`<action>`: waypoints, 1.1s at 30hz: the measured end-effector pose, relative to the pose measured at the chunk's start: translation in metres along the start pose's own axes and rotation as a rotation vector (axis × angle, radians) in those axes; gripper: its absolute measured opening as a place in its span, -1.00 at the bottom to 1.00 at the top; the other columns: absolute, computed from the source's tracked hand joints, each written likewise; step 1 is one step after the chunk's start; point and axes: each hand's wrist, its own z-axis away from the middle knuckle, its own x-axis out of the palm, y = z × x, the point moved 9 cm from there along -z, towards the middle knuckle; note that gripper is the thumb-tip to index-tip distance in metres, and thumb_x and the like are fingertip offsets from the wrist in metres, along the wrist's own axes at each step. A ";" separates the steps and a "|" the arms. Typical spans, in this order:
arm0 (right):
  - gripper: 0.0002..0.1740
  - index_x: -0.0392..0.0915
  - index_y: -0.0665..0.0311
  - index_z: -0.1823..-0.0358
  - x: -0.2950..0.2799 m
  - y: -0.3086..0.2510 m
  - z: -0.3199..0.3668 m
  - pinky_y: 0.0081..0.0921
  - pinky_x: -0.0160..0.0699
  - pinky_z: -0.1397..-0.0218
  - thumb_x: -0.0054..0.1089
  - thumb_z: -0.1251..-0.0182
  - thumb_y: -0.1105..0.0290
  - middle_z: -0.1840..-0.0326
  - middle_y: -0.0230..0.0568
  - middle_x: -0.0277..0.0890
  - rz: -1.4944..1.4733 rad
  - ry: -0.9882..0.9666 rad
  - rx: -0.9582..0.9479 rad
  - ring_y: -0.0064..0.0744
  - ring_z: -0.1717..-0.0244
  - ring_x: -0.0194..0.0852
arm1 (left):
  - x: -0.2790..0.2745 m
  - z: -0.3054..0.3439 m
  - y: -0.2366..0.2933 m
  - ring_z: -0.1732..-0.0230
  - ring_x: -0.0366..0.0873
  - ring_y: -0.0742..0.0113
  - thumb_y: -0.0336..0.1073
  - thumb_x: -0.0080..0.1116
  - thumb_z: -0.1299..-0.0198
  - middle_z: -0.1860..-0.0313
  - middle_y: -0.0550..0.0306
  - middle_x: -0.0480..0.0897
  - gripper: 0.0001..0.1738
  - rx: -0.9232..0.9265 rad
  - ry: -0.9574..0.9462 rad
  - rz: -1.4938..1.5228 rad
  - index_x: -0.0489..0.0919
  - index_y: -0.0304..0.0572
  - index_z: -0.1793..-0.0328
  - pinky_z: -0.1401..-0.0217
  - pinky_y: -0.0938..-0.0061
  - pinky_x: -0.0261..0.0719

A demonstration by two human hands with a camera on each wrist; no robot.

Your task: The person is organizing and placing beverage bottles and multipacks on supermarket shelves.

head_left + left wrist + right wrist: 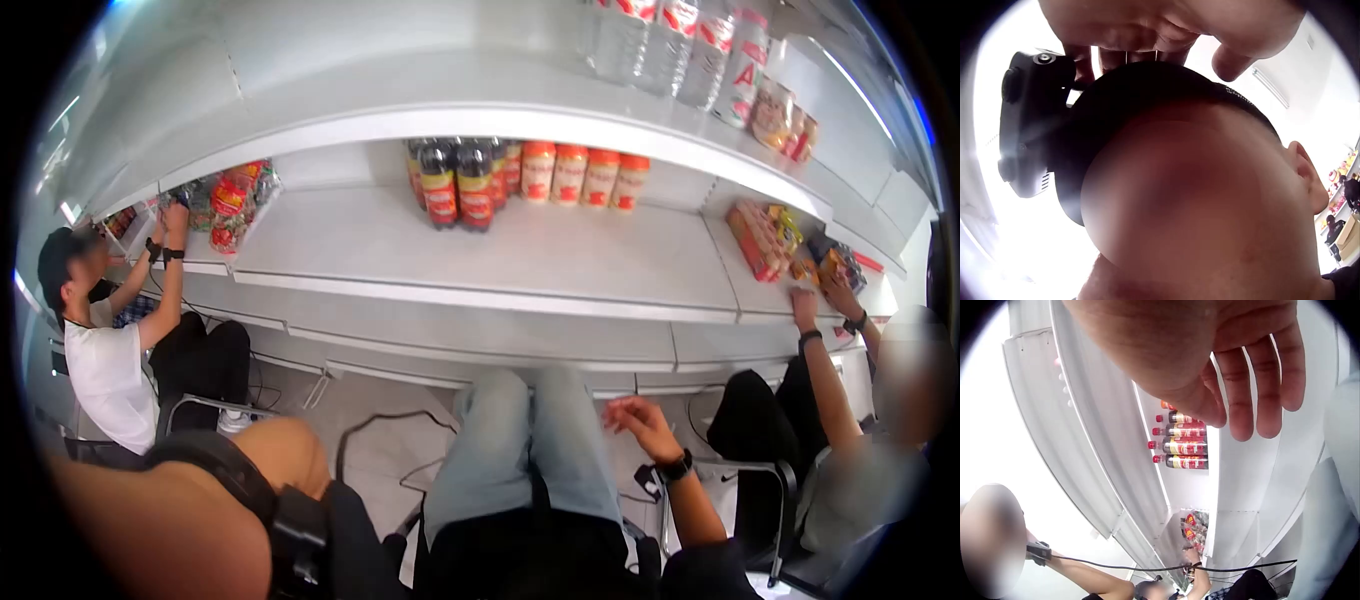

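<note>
My left hand (1166, 25) is raised to my head, its fingers lying over a black cap (1147, 87) with the fingertips hidden behind it; the thumb stands apart. A black camera unit (1032, 125) sits at the side of the cap. Very near the head camera, the same hand (160, 530) shows as a large blur at the lower left. My right hand (645, 425) hovers beside my right knee with nothing in it. In the right wrist view its fingers (1238, 394) hang loosely extended, overlapping the shelf behind.
White shelves (480, 250) stand ahead, holding dark drink bottles (440, 190), orange-capped jars (570, 172) and clear bottles (655, 45). Seated people handle packets at the left (100, 370) and right (860, 430). A black cable (375, 425) crosses the floor.
</note>
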 end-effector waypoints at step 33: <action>-0.76 0.49 0.27 -0.10 -0.002 0.052 -0.042 -0.56 0.49 0.07 0.01 -0.46 0.44 0.05 -0.24 0.60 -0.096 -0.045 0.103 -0.50 0.10 0.55 | -0.162 0.078 -0.065 0.09 0.49 0.22 -0.08 -0.07 -0.31 0.12 -0.05 0.52 -0.58 -0.023 0.421 -0.508 0.45 -0.28 -0.08 -0.04 0.34 0.44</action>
